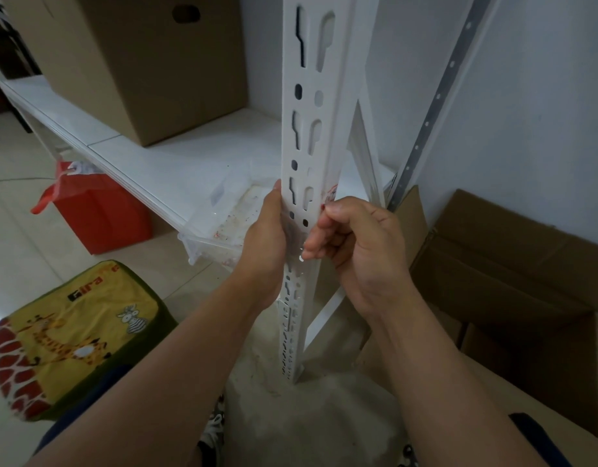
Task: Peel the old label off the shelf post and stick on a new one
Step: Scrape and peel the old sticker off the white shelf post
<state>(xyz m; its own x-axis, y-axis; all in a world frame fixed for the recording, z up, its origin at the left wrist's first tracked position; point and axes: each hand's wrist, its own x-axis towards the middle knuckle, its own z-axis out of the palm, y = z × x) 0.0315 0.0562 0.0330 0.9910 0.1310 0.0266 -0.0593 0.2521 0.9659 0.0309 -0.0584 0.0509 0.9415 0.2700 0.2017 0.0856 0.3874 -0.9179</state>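
Item 1, nearest you: your two forearms, rising from the lower edge of the view and meeting at the shelf post (302, 197).

Item 2: left hand (267, 237). Grip closed around the left edge of the post, thumb up along the flange, steadying it.

Item 3: right hand (354, 244). Fingers curled, with the fingertips (312, 246) at the post's front right edge. Whether this grip pinches a label edge or is merely clenched against the metal, you cannot tell; the fingers hide the contact.

Item 4: label (329, 193). A small patch with red marking on the right-hand face of the post, just above your right hand, touching the post. It looks partly lifted or torn, but is too small to read.

Status, as a judgement: peeling appears underway and not finished, since red-marked material remains on the post. No new label is visible. Left to do: remove the remainder, then apply the replacement.

Orientation: the post stands upright, long axis vertical, foot on the floor and top out of view, its slotted face towards you. The label sits on the side face, pointing to your right.

Surroundings: white shelf board (156, 156) carrying a cardboard box (139, 62); a clear plastic tray (220, 224) at the shelf's edge; a red bag (98, 214); a giraffe-print cushion (72, 335); flattened cartons (513, 264) to the right.
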